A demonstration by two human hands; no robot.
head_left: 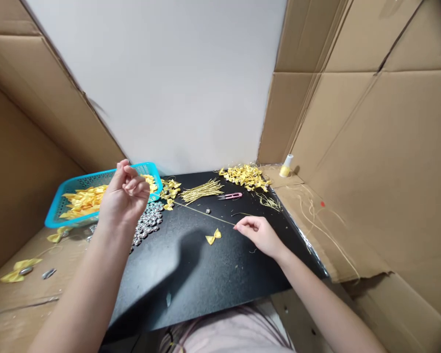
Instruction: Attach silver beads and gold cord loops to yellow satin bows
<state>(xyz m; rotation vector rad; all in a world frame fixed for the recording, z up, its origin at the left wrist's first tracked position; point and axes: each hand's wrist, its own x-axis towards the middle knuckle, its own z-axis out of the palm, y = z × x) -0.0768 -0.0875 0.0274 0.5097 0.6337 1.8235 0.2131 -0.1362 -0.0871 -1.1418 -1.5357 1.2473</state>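
A thin yellow thread (202, 212) runs taut between my two hands above the black tabletop. My left hand (127, 193) is raised with its fingers curled closed on one end. Lower and to the right, my right hand (255, 233) pinches the other end between thumb and forefinger. Below the thread lies a single yellow bow (213, 237), apart from both hands. A small round silver bead (208, 211) rests just behind the thread. Many silver beads (149, 220) are spread beside my left wrist, partly hidden by it.
A blue basket (55, 206) of yellow bows stands at left. Behind are gold twist strips (202, 191), pink thread snips (231, 196), a pile of bows (246, 176) and thread scraps (270, 202). A thread spool (286, 165) stands at right. Cardboard walls (371, 147) enclose the sides.
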